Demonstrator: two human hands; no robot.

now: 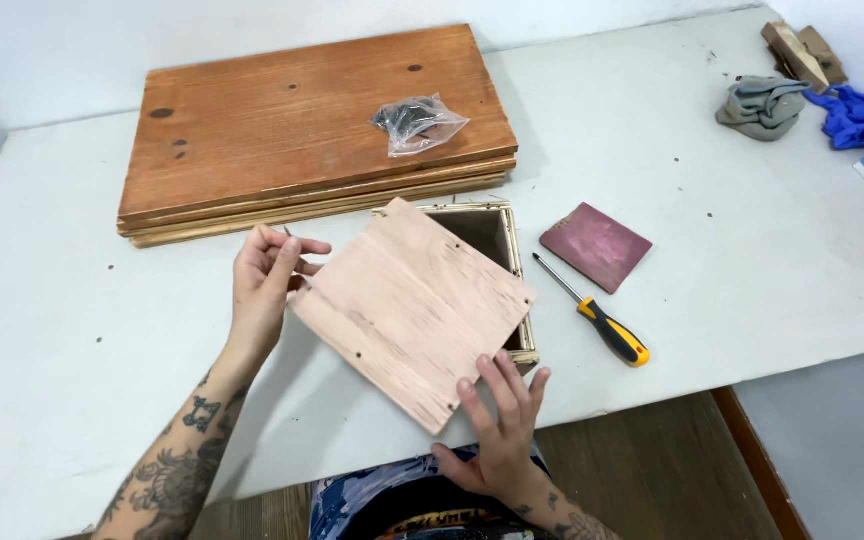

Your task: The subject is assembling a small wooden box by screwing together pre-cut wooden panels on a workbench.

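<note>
The pale plywood panel is lying skewed across the top of a small open wooden box, covering most of it and leaving the far right corner of the dark inside showing. The right hand is resting on the panel's near corner, fingers spread flat and pressing, gripping nothing. The left hand is sitting at the panel's far left edge, thumb and forefinger pinched on a small screw (thin and hard to make out, so take that as my reading).

By my judgement this is early going: the panel is not squared to the box, the holes along its edges are looking empty, and the yellow-and-black screwdriver is lying untouched on the table to the right. Aligning and fastening both appear to be still ahead.

Everything is sitting on a white table, scuffed and speckled. A stack of brown wooden boards is lying at the back with a clear bag of small dark parts on top. A reddish sheet of sandpaper is lying beside the screwdriver. At the far right corner, a grey cloth, blue gloves and wood scraps are sitting in a heap. A pale wall is running behind, and wooden flooring is showing under the table's near edge.
</note>
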